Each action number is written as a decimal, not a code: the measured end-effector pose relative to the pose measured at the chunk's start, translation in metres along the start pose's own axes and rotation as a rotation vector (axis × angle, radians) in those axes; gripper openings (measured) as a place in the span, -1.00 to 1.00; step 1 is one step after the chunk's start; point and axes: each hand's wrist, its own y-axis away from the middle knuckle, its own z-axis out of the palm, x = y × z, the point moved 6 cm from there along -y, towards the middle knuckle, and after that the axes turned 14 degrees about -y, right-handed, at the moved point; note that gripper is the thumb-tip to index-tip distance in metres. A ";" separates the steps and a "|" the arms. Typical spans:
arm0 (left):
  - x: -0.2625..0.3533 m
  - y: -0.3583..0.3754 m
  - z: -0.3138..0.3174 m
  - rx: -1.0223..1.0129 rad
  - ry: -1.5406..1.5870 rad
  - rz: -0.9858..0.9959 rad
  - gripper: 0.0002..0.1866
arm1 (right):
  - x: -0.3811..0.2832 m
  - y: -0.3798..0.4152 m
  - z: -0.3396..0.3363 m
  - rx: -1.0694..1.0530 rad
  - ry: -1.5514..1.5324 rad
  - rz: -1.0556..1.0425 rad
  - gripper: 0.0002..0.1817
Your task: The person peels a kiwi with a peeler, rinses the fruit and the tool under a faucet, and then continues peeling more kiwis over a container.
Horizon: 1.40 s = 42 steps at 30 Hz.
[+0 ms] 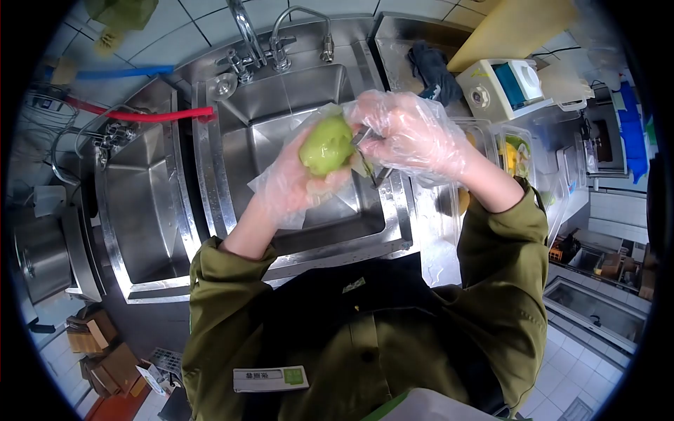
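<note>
A pale green, wet-looking peeled fruit (pixel 327 145) rests in my left hand (pixel 295 179), which wears a clear plastic glove and is wrapped round its left and lower side. My right hand (pixel 411 133), gloved the same way, is closed round a small metal tool (pixel 378 175), probably a peeler, just right of the fruit. A dark strip hangs by the tool; whether it is peel or part of the tool I cannot tell. Both hands are above the steel sink (pixel 337 203).
Behind the sink stand a faucet (pixel 246 31) and a thin curved tap (pixel 327 45). A second sink (pixel 144 210) is at the left. On the right are a dark cloth (pixel 430 70), a white-and-teal device (pixel 502 88) and a clear container (pixel 518 156) with yellow pieces.
</note>
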 end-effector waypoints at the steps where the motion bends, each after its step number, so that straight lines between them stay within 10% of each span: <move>1: 0.000 0.000 -0.005 0.043 0.002 0.009 -0.55 | 0.003 -0.003 0.005 0.004 0.006 -0.001 -0.79; 15: 0.013 0.020 -0.002 -0.177 0.284 0.069 -0.37 | 0.026 -0.008 0.023 0.031 -0.570 0.328 -0.85; 18: 0.018 0.018 -0.004 -0.172 0.204 0.098 -0.36 | 0.032 -0.016 0.022 0.163 -0.641 0.103 -0.82; 30: 0.021 0.012 -0.012 -0.113 0.240 0.073 -0.39 | 0.014 -0.047 0.028 0.008 -0.149 -0.066 -0.76; 42: 0.033 0.014 -0.020 0.425 0.126 0.256 -0.54 | -0.001 -0.037 0.040 0.084 -0.143 -0.202 -0.58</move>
